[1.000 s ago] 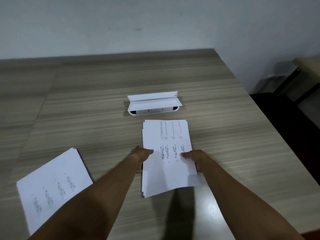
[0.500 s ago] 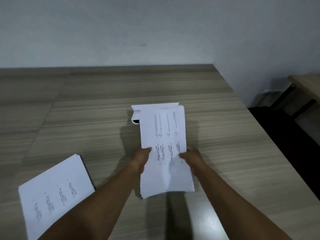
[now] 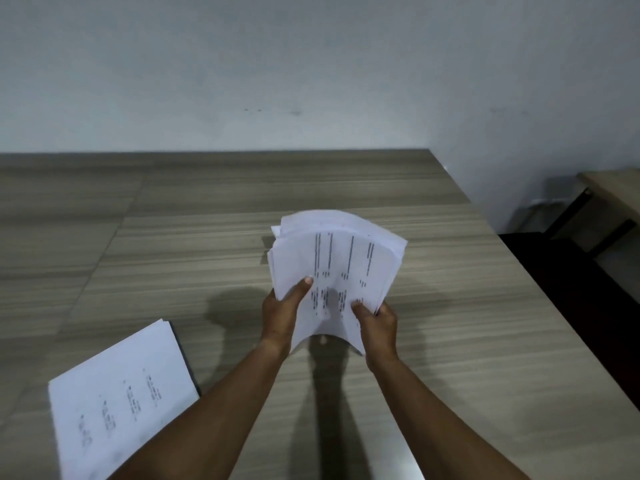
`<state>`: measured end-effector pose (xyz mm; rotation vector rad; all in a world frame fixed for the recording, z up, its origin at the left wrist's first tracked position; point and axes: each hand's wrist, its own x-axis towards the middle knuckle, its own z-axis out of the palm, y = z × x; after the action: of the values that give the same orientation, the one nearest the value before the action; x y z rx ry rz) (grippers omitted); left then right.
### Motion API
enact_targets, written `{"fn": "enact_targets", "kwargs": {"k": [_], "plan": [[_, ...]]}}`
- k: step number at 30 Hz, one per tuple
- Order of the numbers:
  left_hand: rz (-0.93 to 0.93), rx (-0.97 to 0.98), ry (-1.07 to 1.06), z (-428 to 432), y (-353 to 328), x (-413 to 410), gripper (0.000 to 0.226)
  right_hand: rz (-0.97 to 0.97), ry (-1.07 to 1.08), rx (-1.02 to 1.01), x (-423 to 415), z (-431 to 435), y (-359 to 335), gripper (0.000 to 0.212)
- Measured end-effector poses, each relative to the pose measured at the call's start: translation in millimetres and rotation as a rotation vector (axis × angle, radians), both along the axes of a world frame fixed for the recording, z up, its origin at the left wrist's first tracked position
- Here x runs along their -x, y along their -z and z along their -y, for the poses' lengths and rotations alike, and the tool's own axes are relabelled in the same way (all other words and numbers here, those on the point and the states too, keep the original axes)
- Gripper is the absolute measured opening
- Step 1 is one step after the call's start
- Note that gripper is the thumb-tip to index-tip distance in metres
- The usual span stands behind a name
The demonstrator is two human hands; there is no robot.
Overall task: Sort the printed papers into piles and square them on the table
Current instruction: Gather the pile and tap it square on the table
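A stack of printed papers (image 3: 341, 258) is held up off the wooden table (image 3: 467, 323), bowed and fanned at its far edge. My left hand (image 3: 282, 313) grips its left side with the thumb on top. My right hand (image 3: 377, 322) grips its lower right corner. A second pile of printed papers (image 3: 121, 396) lies flat and skewed on the table at the near left, well apart from both hands.
The table's right edge runs diagonally from the far wall to the near right; beyond it are a dark floor and another desk (image 3: 616, 192). A grey wall backs the table. The white device seen earlier is hidden behind the held stack.
Both hands have lifted the stack from the table and tilted it upward; it now bows and fans. The view has tilted up. The left pile has not moved.
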<state>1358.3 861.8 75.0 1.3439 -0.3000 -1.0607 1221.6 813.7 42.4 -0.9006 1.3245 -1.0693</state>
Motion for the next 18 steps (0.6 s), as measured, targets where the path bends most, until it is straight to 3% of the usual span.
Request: {"fn": "enact_targets", "kwargs": {"k": [5,10,14,18], "plan": [[0.05,0.026,-0.043,-7,-2,-10,0.025,0.062,-0.044,0.009,9,0,-5,0.022],[0.242,0.107,-0.069,-11,-10,-19,0.054,0.059,-0.08,0.096,18,4,-15,0.033],[0.277,0.194,-0.097,-6,-25,-18,0.039,0.068,-0.108,0.129,18,3,-20,0.035],[0.309,0.23,-0.183,5,-50,-17,0.045,0.088,-0.101,0.119,18,0,-20,0.027]]}}
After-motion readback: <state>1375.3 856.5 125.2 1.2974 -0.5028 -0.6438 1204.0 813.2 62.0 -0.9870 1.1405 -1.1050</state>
